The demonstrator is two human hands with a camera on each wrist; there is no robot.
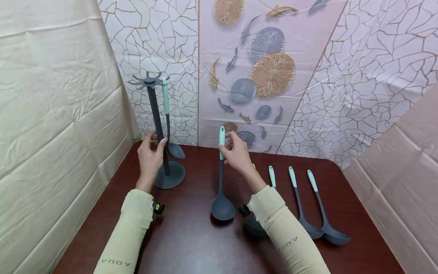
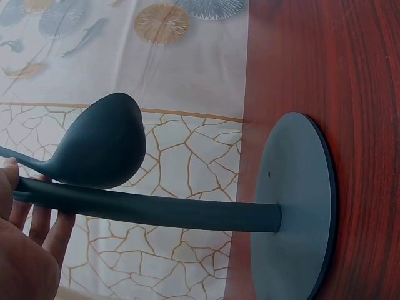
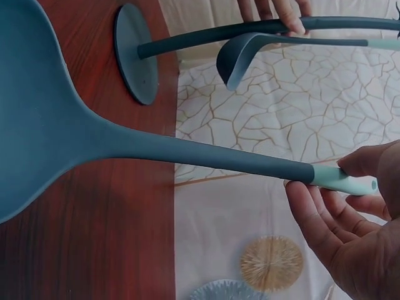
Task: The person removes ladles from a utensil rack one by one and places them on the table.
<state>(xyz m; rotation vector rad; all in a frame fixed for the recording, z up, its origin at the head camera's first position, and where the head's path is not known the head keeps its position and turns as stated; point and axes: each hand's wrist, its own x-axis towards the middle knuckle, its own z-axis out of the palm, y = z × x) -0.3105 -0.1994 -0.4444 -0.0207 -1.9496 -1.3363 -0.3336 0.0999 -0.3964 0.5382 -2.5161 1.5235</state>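
A dark grey utensil stand [image 1: 158, 125] rises from a round base [image 1: 170, 176] at the table's back left. My left hand [image 1: 154, 142] grips its pole about halfway up; the pole [image 2: 156, 212] and my fingers [image 2: 37, 231] also show in the left wrist view. A small ladle [image 1: 175, 151] with a mint handle hangs from the stand's top. My right hand [image 1: 228, 140] pinches the mint handle of a larger grey ladle [image 1: 222, 208], which stands upright with its bowl on the table. In the right wrist view that ladle [image 3: 125, 144] stretches to my fingers [image 3: 312, 219].
Three more grey utensils with mint handles [image 1: 293, 179] lie side by side on the dark red table [image 1: 191, 243], right of my right forearm. Draped cloth walls close in behind and on both sides. The table's right edge [image 1: 373, 213] runs close to the outermost utensil.
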